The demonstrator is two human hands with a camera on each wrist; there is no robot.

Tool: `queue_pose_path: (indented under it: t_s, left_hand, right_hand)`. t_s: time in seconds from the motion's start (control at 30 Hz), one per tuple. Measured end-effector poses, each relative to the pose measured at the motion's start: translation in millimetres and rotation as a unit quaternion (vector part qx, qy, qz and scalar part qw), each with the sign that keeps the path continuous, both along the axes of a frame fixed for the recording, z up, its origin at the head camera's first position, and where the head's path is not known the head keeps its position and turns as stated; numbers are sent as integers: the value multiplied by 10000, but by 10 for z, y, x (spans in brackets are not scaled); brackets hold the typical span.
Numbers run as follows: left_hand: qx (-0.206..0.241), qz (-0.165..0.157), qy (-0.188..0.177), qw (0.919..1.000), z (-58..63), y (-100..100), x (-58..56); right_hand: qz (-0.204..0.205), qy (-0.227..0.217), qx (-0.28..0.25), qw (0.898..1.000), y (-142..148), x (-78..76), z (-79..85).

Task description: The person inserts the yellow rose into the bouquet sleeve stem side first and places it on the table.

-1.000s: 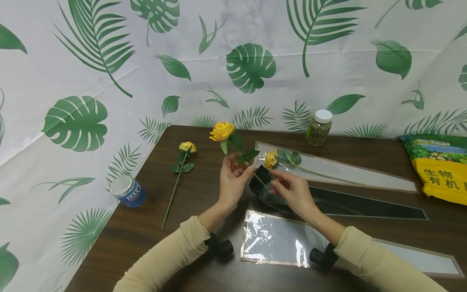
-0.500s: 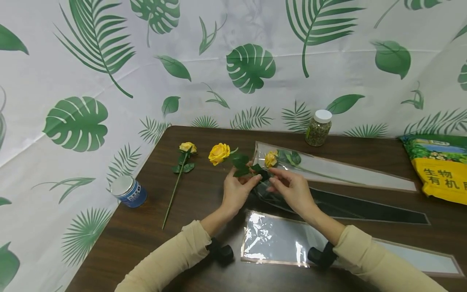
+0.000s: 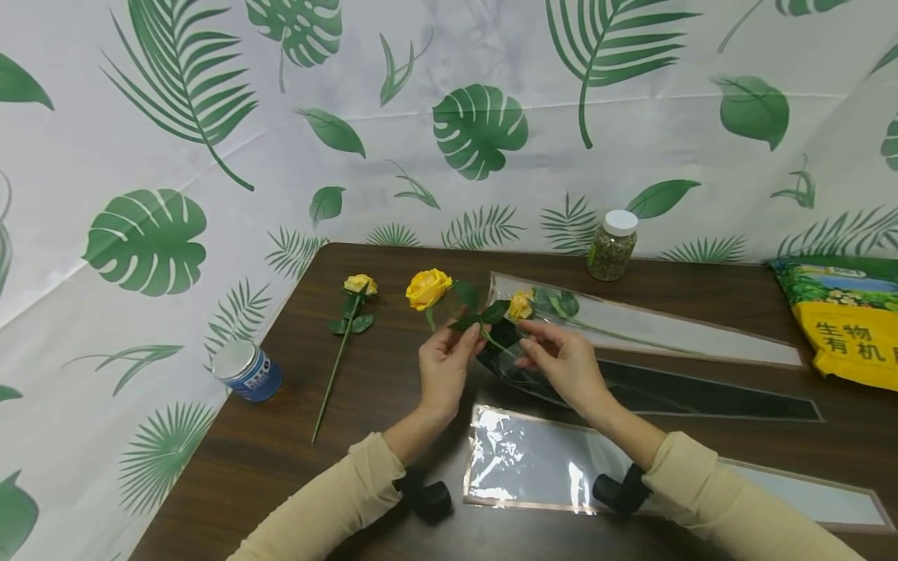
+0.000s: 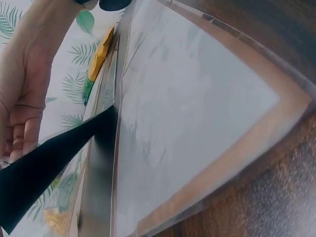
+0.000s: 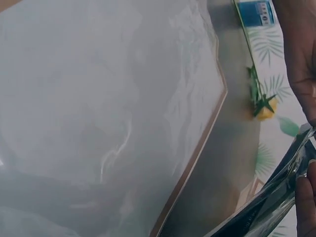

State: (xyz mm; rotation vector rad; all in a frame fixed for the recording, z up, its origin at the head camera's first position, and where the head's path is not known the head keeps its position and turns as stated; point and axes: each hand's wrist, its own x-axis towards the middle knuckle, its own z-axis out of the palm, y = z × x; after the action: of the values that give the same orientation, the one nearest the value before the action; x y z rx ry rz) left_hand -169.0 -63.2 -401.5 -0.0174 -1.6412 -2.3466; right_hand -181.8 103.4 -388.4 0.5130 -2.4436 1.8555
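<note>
A yellow rose with dark green leaves tilts over the table, its stem pinched by my left hand just below the leaves. The stem slants down right into the mouth of a black flower sleeve with a clear front. My right hand pinches the sleeve's open end between thumb and fingers. In the right wrist view the glossy sleeve runs up to the fingertips at the right edge. The black sheet also shows in the left wrist view, beside a hand.
Another yellow rose lies in a white sleeve behind. A third rose lies at left near a blue can. Another white sleeve lies in front. A lidded jar and a yellow-green bag stand farther back.
The rose head dipped and swung toward me, then tipped back up slightly. My left hand shifted its grip along the stem. The right hand has stayed at the sleeve's mouth.
</note>
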Motion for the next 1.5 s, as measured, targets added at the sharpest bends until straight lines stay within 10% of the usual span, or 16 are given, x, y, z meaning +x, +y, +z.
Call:
queue_pose_path:
  t_s: [0.2,0.53,0.73,1.0,1.33,1.5]
  left_hand:
    - [-126,23,100,9999,-16,4,-4]
    - [-1736,-57,-122,9847,-78,19,13]
    - [-979,-308,25,9947,-61,32,73]
    - [78,128,185,9997,-68,58,38]
    - [-1556,-62,-201,9876,-83,48,71]
    - [-1417,-395,-294,9887,-85,45,112]
  right_hand:
    - [46,-7,39,10000,-18,6,21]
    - [32,-10,122,9999,-45,35,59]
    - [-111,-81,-41,9999,-10,17,67]
    - [42,48,-236,9997,-33,13,53]
    - [-68,311,271,9991,-45,17,65]
    - [-175,142,302,9993,-28,16,55]
